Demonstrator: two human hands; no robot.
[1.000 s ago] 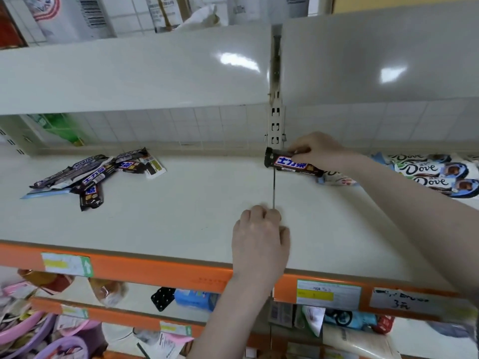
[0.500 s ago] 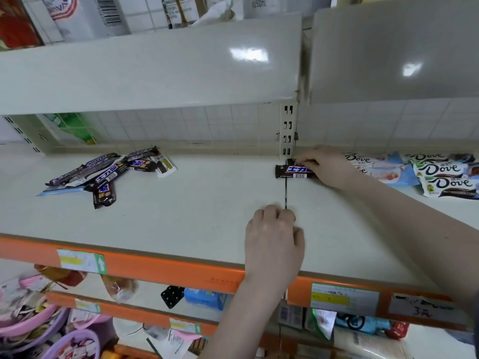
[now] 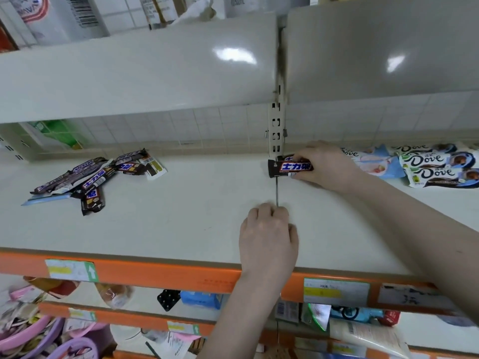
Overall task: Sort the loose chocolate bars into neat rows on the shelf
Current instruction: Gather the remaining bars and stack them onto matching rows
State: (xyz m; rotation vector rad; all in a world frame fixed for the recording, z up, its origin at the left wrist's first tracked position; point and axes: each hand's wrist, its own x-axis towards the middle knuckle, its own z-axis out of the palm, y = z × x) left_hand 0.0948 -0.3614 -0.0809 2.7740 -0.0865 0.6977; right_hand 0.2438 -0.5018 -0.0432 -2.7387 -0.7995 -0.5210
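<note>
Here, right of the frame's centre, I see a Snickers bar [image 3: 290,167] lying crosswise at the back of the cream shelf [image 3: 207,229], at the foot of the slotted upright [image 3: 276,130] and across the dark seam between two shelf boards. Its wrapper is dark brown with a blue and white logo in Chinese characters edged in red. The right hand [image 3: 326,164] reaches in from the right edge, forearm slanting up across the shelf; its thumb and fingers pinch the bar's right end, and the left end sticks out free. A second wrapper shows just behind the bar, under the fingers.

The left hand [image 3: 269,234] comes up from the bottom centre and rests knuckles-up on the shelf near its orange front rail [image 3: 155,273]. Its fingers are curled under; I cannot tell whether they hold anything.

In the left middle of the frame lies a loose pile of Snickers bars [image 3: 88,180], overlapping at odd angles; one reads "SNICKERS", others carry the Chinese logo, and a barcode shows on one turned over. At the right edge sit blue and white Dove packs [image 3: 435,167], the name in brown script. Price tags [image 3: 336,291] on the rail are too blurred to read.
</note>
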